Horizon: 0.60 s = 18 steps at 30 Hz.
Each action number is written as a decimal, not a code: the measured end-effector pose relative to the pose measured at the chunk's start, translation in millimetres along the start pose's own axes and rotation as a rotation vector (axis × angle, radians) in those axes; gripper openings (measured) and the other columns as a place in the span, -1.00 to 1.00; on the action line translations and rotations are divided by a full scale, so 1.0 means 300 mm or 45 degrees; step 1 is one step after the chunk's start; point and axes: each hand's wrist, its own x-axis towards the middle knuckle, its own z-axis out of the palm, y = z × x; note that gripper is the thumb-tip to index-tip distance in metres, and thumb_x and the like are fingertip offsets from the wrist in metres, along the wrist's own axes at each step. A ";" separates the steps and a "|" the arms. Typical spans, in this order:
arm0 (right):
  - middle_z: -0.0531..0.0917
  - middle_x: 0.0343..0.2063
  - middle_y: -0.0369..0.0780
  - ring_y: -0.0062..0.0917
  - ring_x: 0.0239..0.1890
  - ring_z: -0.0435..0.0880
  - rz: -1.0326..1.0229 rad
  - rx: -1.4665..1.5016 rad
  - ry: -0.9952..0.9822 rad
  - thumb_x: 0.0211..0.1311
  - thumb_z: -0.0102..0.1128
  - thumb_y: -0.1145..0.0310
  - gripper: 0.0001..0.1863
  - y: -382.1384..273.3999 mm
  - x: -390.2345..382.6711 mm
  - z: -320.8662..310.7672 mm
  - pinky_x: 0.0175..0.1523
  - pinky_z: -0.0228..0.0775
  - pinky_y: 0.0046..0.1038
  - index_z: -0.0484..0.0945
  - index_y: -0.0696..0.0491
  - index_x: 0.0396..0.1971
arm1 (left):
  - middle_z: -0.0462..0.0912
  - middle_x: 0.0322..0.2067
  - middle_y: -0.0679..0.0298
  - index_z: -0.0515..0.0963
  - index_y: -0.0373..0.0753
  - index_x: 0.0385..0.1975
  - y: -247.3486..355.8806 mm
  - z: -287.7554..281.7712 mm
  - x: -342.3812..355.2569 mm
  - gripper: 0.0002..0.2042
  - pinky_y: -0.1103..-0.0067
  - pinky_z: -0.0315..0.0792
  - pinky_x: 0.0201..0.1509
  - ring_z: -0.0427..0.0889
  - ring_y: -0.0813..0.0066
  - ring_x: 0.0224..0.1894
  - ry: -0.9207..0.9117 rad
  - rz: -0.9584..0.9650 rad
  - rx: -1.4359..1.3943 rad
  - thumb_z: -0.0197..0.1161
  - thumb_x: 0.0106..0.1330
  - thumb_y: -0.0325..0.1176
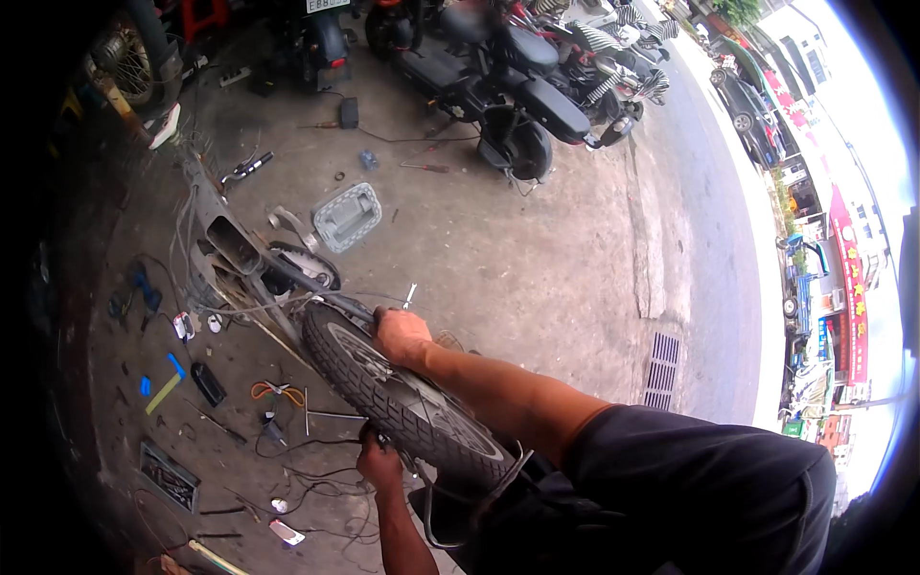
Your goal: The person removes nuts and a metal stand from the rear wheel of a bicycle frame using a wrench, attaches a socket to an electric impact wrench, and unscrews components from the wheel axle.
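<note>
A bike wheel with a treaded black tire (350, 371) lies tilted across the lower middle, attached to a partly stripped grey frame (206, 230). My right hand (402, 335) reaches over the wheel, its fingers closed round a dark metal tube (340, 299) beside the tire. My left hand (380, 462) is at the tire's lower edge, fingers curled on a small dark part I cannot make out, with cables around it. A T-handle wrench (333, 416) lies beside the tire. An open-end wrench (410, 295) is on the floor above my right hand.
Parked scooters (537, 105) stand at the top. A grey tray (347, 216), orange-handled tool (278, 391), toolbox (170, 474) and several cables and loose parts are scattered on the concrete floor (565, 268). A drain grate (661, 369) borders the street (719, 307) at right.
</note>
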 end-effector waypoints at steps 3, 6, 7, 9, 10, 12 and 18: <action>0.56 -0.20 -0.03 -0.15 -0.11 0.53 0.012 0.002 -0.028 0.14 -0.07 0.23 -0.68 0.003 0.006 0.007 -0.02 0.36 -0.23 0.48 0.11 -0.21 | 0.61 -0.36 0.05 0.43 -0.11 -0.06 -0.025 -0.004 -0.009 -0.59 0.28 0.43 -0.32 0.59 0.03 -0.35 -0.103 -0.004 0.002 0.19 0.00 -0.37; 0.56 -0.19 -0.04 -0.16 -0.08 0.50 0.012 0.008 -0.047 0.16 -0.03 0.16 -0.66 0.003 0.002 0.012 0.00 0.32 -0.23 0.48 0.10 -0.21 | 0.61 -0.34 0.08 0.43 -0.09 -0.05 0.019 -0.026 -0.011 -0.60 0.28 0.44 -0.32 0.59 0.03 -0.37 -0.243 -0.080 0.119 0.16 0.03 -0.37; 0.56 -0.19 -0.04 -0.16 -0.08 0.50 0.005 0.014 -0.040 0.16 -0.02 0.15 -0.65 -0.002 -0.001 0.019 0.00 0.32 -0.24 0.48 0.10 -0.20 | 0.61 -0.39 0.07 0.44 -0.10 -0.09 0.020 -0.023 -0.014 -0.61 0.27 0.43 -0.32 0.59 0.01 -0.35 -0.162 -0.150 0.055 0.20 0.01 -0.33; 0.57 -0.21 -0.01 -0.16 -0.08 0.50 0.008 0.012 -0.048 0.16 -0.02 0.15 -0.65 -0.002 0.005 0.026 -0.01 0.32 -0.23 0.49 0.09 -0.20 | 0.62 -0.43 0.07 0.46 -0.11 -0.13 0.017 -0.009 -0.012 -0.63 0.27 0.42 -0.32 0.58 0.00 -0.34 -0.034 -0.197 0.007 0.23 0.00 -0.29; 0.57 -0.22 -0.01 -0.15 -0.08 0.51 0.011 -0.005 -0.046 0.16 -0.03 0.15 -0.65 -0.001 0.008 0.019 -0.02 0.33 -0.23 0.49 0.09 -0.20 | 0.62 -0.44 0.08 0.46 -0.11 -0.13 0.012 0.008 -0.009 -0.64 0.27 0.42 -0.32 0.58 0.00 -0.34 0.003 -0.180 0.019 0.22 0.02 -0.28; 0.57 -0.23 0.00 -0.14 -0.11 0.53 0.030 -0.024 -0.049 0.17 -0.07 0.13 -0.63 0.009 0.013 -0.009 -0.04 0.35 -0.23 0.49 0.09 -0.20 | 0.62 -0.44 0.09 0.44 -0.11 -0.10 -0.038 0.037 -0.011 -0.62 0.29 0.42 -0.33 0.59 0.01 -0.34 -0.029 -0.049 -0.010 0.24 0.03 -0.28; 0.59 -0.26 -0.04 -0.16 -0.13 0.53 0.025 -0.031 -0.051 0.15 -0.02 0.13 -0.65 -0.001 0.020 -0.011 -0.05 0.36 -0.25 0.49 0.07 -0.20 | 0.62 -0.41 0.10 0.44 -0.10 -0.08 -0.012 0.008 -0.015 -0.62 0.32 0.43 -0.34 0.60 0.06 -0.34 -0.106 -0.083 -0.090 0.24 0.03 -0.35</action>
